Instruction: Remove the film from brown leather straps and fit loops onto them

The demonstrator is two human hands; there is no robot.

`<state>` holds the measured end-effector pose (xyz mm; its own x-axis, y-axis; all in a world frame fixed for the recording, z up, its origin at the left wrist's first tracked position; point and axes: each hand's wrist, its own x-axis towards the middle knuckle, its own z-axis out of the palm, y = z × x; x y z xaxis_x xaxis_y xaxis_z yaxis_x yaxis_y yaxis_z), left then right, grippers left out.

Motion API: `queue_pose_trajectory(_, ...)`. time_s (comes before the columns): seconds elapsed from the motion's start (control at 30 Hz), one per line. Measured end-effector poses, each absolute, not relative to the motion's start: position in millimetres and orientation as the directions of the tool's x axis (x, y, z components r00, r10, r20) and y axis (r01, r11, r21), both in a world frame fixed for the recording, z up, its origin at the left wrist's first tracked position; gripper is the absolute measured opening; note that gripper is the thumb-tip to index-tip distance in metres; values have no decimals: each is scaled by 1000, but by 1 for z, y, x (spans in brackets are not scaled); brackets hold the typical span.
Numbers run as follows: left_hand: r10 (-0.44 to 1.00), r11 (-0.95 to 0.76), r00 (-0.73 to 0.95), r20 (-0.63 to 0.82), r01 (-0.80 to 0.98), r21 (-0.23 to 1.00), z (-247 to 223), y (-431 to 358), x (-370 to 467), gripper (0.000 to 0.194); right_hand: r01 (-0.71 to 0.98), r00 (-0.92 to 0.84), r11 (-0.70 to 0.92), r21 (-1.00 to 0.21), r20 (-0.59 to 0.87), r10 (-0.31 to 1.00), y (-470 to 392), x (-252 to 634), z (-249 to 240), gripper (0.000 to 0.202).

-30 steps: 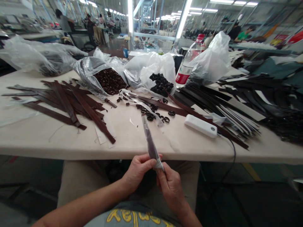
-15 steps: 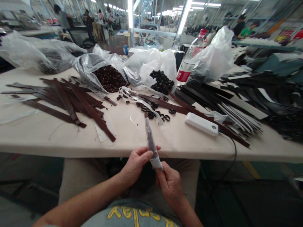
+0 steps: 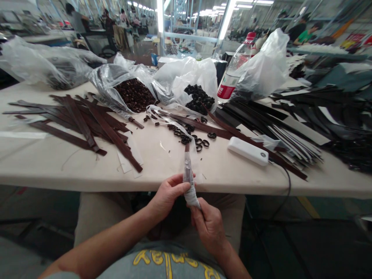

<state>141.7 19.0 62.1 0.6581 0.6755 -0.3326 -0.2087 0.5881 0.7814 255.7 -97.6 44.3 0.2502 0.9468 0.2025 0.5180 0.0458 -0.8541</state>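
Between my two hands is a brown strip wrapped in whitish plastic film (image 3: 187, 166), its bare brown tip pointing away from me above the table. My left hand (image 3: 170, 193) pinches the wrapped part midway, thumb on top. Closer to my body, my right hand (image 3: 207, 221) is closed around the lower end, where the film looks bunched; what lies inside that grip is hidden. Just beyond the tip lie several loose dark rings (image 3: 200, 143) and a narrow band of clear plastic (image 3: 180, 123).
Brown strips (image 3: 84, 120) are piled at left, dark strips (image 3: 258, 120) at right. A bag of small brown pieces (image 3: 135, 95), a bag of black pieces (image 3: 199, 99) and a bottle (image 3: 232, 73) stand behind. A white corded device (image 3: 247, 150) lies right of my hands.
The wrapped strip's tip has swung slightly right and stands more upright. Its film looks more gathered toward my hands. My left hand has shifted slightly; the right has barely moved.
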Motion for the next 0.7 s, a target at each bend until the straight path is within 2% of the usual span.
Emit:
queue_pose_trajectory(0.17,613,674,715,-335,-252,695,68,23,143,41,528,240,55,-847,211,948,-99,254,44,28)
queue_pose_trajectory(0.5,614,617,717,-331,-174,767,56,4,136,38,512,247,57,-857,210,946,-99,249,40,32)
queue_pose_trajectory(0.63,657,650,678,-329,-290,702,66,18,137,42,509,213,72,-858,206,955,-99,250,42,32)
queue_pose_trajectory(0.7,665,670,667,-335,-336,662,69,22,138,38,506,208,76,-859,207,956,-100,251,41,30)
